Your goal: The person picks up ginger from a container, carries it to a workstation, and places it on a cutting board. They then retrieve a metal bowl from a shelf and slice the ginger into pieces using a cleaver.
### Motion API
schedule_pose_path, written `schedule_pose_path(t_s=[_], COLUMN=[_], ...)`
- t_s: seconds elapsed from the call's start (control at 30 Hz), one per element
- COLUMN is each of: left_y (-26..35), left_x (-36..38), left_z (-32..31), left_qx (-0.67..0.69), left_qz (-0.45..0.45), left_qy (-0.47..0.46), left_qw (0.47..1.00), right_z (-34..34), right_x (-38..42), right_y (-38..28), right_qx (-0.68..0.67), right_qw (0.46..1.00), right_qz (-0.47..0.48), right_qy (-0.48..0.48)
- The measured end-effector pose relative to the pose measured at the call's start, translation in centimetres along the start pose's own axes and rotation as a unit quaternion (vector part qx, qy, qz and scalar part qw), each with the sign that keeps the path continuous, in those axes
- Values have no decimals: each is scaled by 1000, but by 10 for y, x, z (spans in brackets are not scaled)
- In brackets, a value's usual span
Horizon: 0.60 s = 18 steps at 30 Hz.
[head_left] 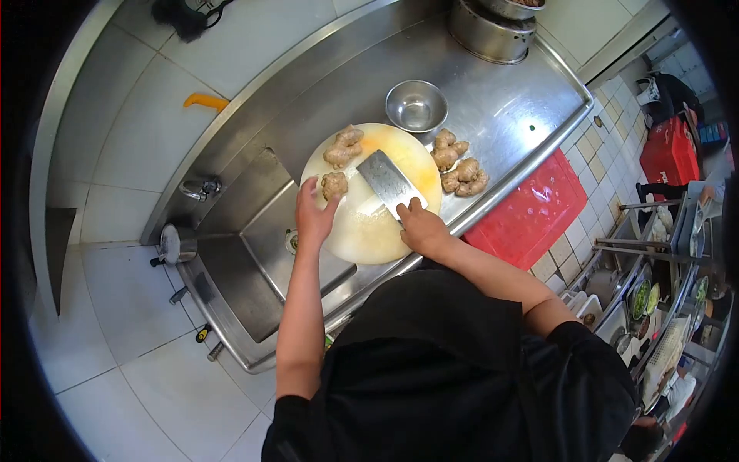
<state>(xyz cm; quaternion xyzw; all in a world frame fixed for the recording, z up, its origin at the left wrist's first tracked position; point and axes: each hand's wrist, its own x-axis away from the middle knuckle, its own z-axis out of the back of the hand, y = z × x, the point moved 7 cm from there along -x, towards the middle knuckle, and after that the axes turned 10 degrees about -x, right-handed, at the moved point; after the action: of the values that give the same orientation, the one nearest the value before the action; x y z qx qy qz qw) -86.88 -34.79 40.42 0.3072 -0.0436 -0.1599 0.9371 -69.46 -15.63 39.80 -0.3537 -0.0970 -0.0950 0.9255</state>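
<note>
My right hand [423,229] is wrapped around the handle of a cleaver [386,179], whose wide metal blade lies over a round, pale cutting board [362,242]. At the board's left side my left hand [315,217] has its thumb and fingers spread, fingertips right beside a small piece of ginger [335,185]. A larger ginger root [343,148] rests near the board's far edge. Off the board to the right lie two more knobs of ginger, one [446,149] behind the other [466,178]. Just beyond the board stands a metal bowl [416,106].
The board overlaps the edge of a sink basin [258,202] in a steel counter, with a tap [200,189] at the left. Stacked metal pots [493,35] stand at the back. To the right are a red lid-like surface [531,208] and shelves with food containers [640,299].
</note>
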Motion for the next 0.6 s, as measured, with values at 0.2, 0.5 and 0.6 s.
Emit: schedule_pose_path(t_s=[0.2,0.5,0.6], left_y=[21,28,34], left_x=[-21,46,46], left_z=[-20,-43,-62], left_qx=[-46,415,463], left_qz=[37,12,19], left_qy=[-106,-341,-401], left_qw=[993,844,790], right_z=[1,28,23], right_x=[9,77,100], right_y=[18,21,12], right_qx=[-14,-214,-239], right_qw=[998,941,930], right_qz=[-65,-254,-265], right_qy=[-6,62,93])
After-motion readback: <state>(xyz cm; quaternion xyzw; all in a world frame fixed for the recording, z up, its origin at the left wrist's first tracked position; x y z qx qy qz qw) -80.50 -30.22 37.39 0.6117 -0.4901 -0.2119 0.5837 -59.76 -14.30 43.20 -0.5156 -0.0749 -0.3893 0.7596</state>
